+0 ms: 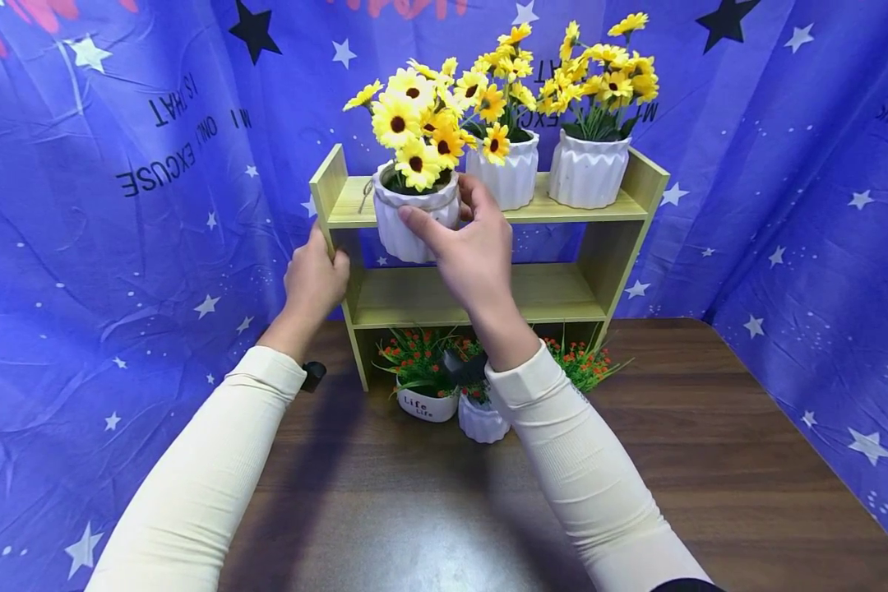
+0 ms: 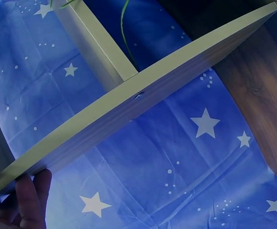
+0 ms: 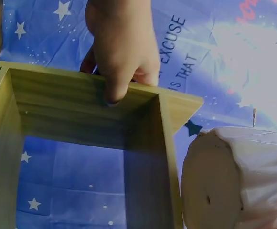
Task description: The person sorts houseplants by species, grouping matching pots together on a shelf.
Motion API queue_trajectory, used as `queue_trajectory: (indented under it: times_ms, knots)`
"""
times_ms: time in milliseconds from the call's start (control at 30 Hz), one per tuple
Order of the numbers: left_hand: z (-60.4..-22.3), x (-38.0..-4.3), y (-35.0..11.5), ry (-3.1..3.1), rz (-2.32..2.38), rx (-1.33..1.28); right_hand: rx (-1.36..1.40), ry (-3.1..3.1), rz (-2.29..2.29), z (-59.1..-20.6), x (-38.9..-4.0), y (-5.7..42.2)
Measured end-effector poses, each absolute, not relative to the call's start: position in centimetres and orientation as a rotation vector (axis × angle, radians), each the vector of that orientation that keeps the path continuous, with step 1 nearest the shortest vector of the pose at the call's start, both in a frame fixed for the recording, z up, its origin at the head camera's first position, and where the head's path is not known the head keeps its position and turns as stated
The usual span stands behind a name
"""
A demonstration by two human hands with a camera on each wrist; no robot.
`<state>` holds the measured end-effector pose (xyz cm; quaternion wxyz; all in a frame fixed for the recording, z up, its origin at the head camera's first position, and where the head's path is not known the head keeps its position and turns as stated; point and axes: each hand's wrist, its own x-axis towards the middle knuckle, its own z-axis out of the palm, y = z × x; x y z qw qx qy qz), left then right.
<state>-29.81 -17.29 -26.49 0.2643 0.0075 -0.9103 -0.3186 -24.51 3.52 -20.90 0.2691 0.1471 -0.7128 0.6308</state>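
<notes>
My right hand (image 1: 481, 247) grips a white fluted flowerpot (image 1: 414, 226) of yellow daisies (image 1: 414, 123), thumb on its front and fingers round its right side. It is held at the front of the top shelf's left end; the right wrist view shows the flowerpot's flat underside (image 3: 210, 186) beside the top board. With my left hand (image 1: 314, 275) I hold the left side panel of the wooden shelf (image 1: 481, 296), thumb on the inner face. In the left wrist view its fingers (image 2: 31, 195) lie against the panel (image 2: 143, 88).
Two more white pots of yellow flowers, a middle one (image 1: 514, 173) and a right one (image 1: 590, 168), stand on the top shelf. Under the shelf are a "Life" pot (image 1: 425, 405) and a fluted pot (image 1: 483, 423) with red-flowered plants. A star-printed blue curtain (image 1: 155, 205) surrounds the brown table (image 1: 385, 510).
</notes>
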Motion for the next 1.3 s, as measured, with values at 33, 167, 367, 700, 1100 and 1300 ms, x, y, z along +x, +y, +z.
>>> queue_trajectory:
  times_ms: [33, 167, 367, 700, 1100, 1300]
  knots:
    - [-26.5, -29.8, -17.3, -2.458, -0.863, 0.02, 0.395, -1.927, 1.706, -20.8, -24.7, 3.4]
    - [-26.6, -29.9, -17.3, -2.457, -0.858, 0.024, 0.391, -1.956, 1.715, -20.3, -25.6, 3.3]
    - [-26.3, -29.8, -17.3, -2.461, -0.834, 0.028, 0.392, -2.036, 1.665, -19.2, -26.9, 3.2]
    - [-26.6, -29.9, -17.3, -2.475, -0.824, 0.021, 0.388, -2.204, 1.603, -18.1, -29.0, 3.3]
    - [-26.5, -30.0, -17.2, -2.488, -0.837, 0.026, 0.438, -2.267, 1.781, -17.1, -31.2, 3.6]
    - [-26.5, -30.0, -17.3, -2.483, -0.84, 0.032, 0.423, -2.282, 1.744, -17.0, -31.9, 3.1]
